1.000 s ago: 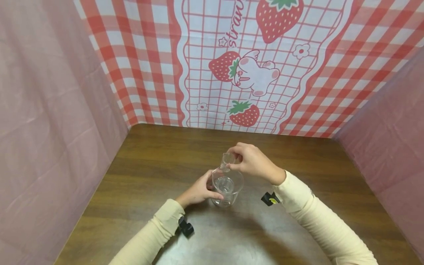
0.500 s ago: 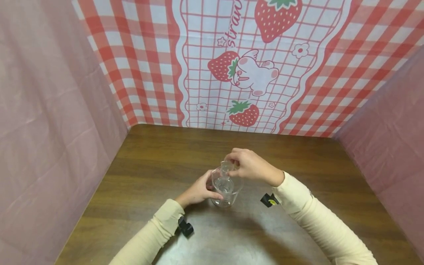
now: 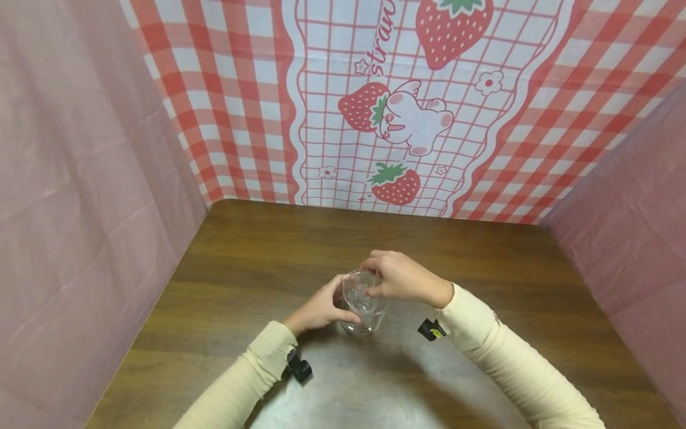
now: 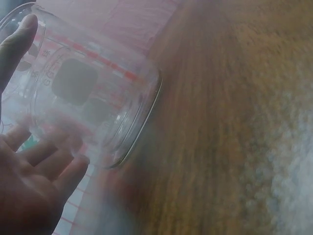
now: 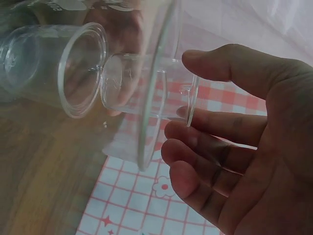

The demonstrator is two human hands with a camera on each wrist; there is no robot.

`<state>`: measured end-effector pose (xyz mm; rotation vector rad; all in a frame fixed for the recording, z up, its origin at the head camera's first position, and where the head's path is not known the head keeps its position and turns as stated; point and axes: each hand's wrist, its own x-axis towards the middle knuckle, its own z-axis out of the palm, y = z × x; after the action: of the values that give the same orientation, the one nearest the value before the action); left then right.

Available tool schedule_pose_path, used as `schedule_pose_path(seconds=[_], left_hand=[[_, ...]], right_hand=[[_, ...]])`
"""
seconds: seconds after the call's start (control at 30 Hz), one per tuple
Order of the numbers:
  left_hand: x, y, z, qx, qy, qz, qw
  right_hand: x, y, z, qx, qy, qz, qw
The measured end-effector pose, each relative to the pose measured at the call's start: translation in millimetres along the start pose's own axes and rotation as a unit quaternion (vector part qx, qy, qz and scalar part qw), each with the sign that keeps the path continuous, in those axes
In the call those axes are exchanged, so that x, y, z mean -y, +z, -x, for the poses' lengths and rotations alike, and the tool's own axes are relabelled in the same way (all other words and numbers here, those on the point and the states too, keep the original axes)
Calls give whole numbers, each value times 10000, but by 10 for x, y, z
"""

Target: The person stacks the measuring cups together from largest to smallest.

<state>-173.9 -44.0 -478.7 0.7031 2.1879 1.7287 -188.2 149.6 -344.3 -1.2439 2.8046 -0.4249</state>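
A large clear glass beaker (image 3: 371, 325) stands upright on the table. My left hand (image 3: 321, 307) grips its side, thumb in front and fingers behind; white printed patches show on its wall in the left wrist view. Inside it sits a smaller clear beaker (image 5: 49, 71), its rim visible in the right wrist view. With thumb and fingertips my right hand (image 3: 404, 277) pinches the rim of a still smaller clear beaker (image 5: 139, 88). That small beaker is partly inside the large beaker's mouth, its base close to the inner beaker's rim; whether they touch I cannot tell.
The wooden table (image 3: 252, 256) meets a red-and-white strawberry-print cloth (image 3: 332, 137) hanging at the back. Pink curtains (image 3: 91, 179) close off the left and right sides. A black wrist camera (image 3: 299, 367) hangs below the left sleeve, another below the right.
My right hand has come down with the small beaker, from above the large beaker's rim to inside its mouth. The left hand and the large beaker have stayed put.
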Motion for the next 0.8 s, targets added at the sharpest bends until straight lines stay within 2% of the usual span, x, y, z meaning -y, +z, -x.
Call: schedule_pose_path(seconds=[0.23, 0.63, 0.8], left_hand=[[5, 6, -3, -36, -72, 37, 10000], [2, -1, -7, -11, -125, 9, 9999], [-6, 1, 5, -11, -145, -40, 9999]], right_hand=[[2, 58, 6, 57, -116, 149, 9998], [31, 94, -8, 265, -25, 182, 9995], [53, 151, -11, 324, -24, 396, 9987]])
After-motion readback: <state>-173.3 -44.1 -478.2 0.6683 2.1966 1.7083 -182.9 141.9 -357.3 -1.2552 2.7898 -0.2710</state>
